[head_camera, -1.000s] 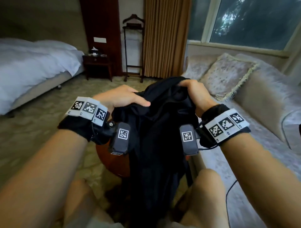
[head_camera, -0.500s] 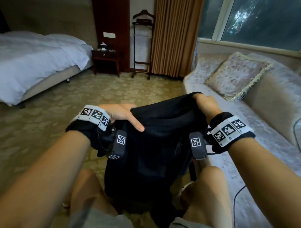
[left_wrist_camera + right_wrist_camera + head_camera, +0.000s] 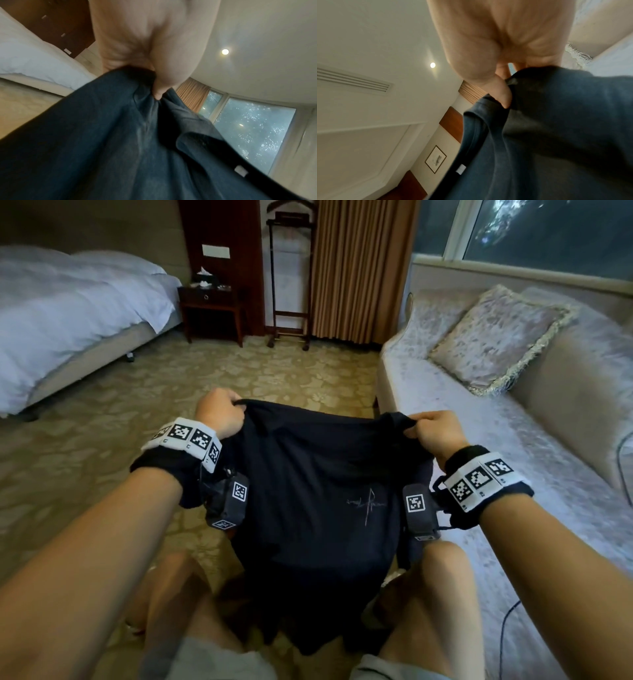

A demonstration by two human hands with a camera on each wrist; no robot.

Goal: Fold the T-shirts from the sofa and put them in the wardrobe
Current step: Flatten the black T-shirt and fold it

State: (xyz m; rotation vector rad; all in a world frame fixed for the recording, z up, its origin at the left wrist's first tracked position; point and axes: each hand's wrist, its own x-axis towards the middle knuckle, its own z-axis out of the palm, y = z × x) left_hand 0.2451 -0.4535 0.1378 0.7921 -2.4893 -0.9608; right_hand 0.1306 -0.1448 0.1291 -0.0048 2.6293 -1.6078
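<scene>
**Open carpet ahead, sofa close on my right**

The shirt [image 3: 318, 508] hangs between my knees, blocking the way down. Past its top edge the carpet [image 3: 239, 374] lies open as far as the nightstand [image 3: 212, 313] and valet stand [image 3: 289, 278]. The sofa [image 3: 513, 446] seat runs just beside my right wrist, a cushion [image 3: 496, 337] at its far end; the bed [image 3: 68, 313] stands well off to the left.

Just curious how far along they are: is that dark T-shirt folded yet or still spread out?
Spread out, not folded: the left hand and right hand grip the T-shirt at its top edge, and it hangs open between them.

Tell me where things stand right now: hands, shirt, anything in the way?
Left hand and right hand each grip a top corner of the dark T-shirt. Shirt hangs spread open above the knees, unfolded. Sofa at right; nothing blocking.
</scene>
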